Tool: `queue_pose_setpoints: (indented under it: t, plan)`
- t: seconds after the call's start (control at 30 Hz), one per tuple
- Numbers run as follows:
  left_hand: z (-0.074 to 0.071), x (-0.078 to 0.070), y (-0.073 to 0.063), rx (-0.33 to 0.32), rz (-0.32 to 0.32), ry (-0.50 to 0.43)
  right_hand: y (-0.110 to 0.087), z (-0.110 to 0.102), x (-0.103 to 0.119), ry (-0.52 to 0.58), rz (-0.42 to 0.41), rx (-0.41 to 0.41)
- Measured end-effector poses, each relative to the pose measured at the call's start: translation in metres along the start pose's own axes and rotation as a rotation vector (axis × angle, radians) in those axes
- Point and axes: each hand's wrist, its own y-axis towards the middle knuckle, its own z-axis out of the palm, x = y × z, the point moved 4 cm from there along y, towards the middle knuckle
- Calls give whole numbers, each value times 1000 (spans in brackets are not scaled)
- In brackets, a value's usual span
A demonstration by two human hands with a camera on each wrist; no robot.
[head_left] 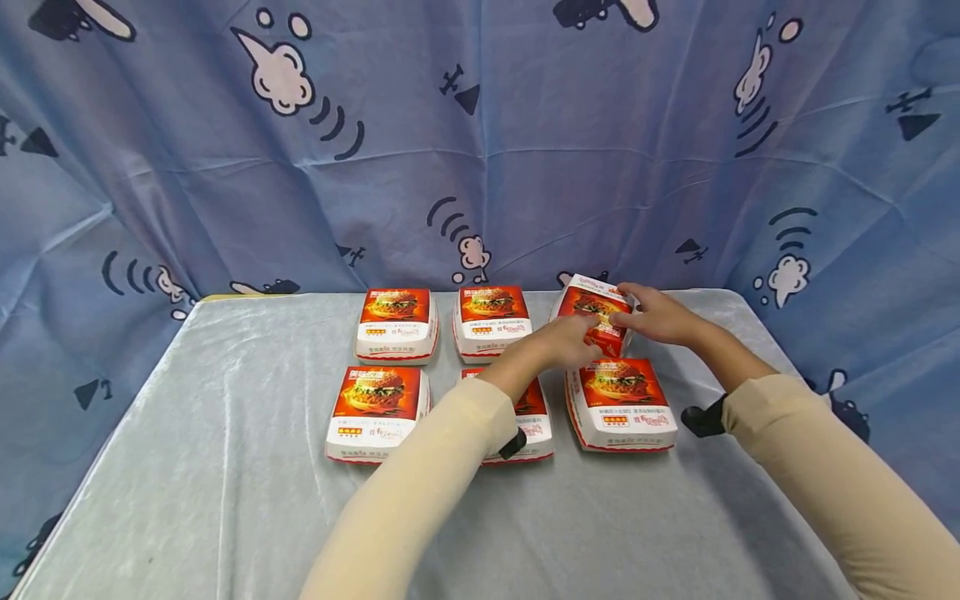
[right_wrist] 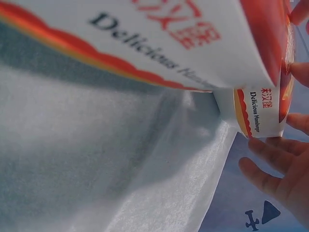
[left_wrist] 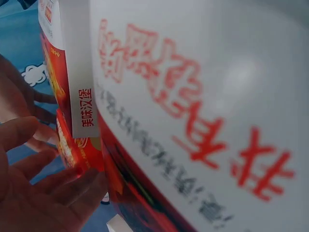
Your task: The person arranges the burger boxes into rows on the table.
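Both hands are at a red-and-white paper burger box (head_left: 581, 302) in the far right of the head view. It sits askew, its white printed strip on the far side. My left hand (head_left: 567, 342) reaches over its near left part, fingers spread; the left wrist view shows this hand (left_wrist: 43, 179) with loosely bent fingers beside the box (left_wrist: 55, 72). My right hand (head_left: 663, 317) touches its right edge, thumb over the top. In the right wrist view, the right fingers (right_wrist: 268, 157) lie by the box's end (right_wrist: 260, 111). Whether the lid is fully closed is unclear.
Similar burger boxes stand in two rows: far left (head_left: 396, 325), far middle (head_left: 491, 321), near left (head_left: 377, 412), near middle (head_left: 528, 429), partly behind my left arm, and near right (head_left: 621, 404). A pale cloth covers the table (head_left: 187, 483). Behind it hangs a blue patterned curtain (head_left: 405, 108).
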Motion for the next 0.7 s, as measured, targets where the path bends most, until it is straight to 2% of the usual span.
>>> queue_pose_setpoints:
  t: [0.27,0.57,0.7]
  plan:
    - [0,1,-2,22,-24,43,-1,-2,6,-35,-48,-27]
    - [-1,6,-1,16,-77,83,-4,1,12,-89,-125,0]
    - [-1,2,-3,17,-29,52,-6,1,11,-108,-89,-8]
